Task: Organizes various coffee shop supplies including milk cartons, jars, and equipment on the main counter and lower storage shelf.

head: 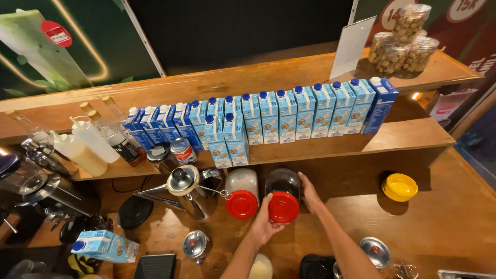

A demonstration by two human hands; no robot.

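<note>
Both hands, left hand [264,219] and right hand [310,192], cup the red-lidded jar [283,199] (fingers loosely curled).

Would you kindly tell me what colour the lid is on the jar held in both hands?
The lid is red, seen clearly in the head view.

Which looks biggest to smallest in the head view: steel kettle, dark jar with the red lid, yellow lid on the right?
1. Steel kettle, largest with its long spout.
2. Dark jar, held between left hand and right hand.
3. Yellow lid, smallest.
All sit at a similar distance, so the order looks reliable.
</note>
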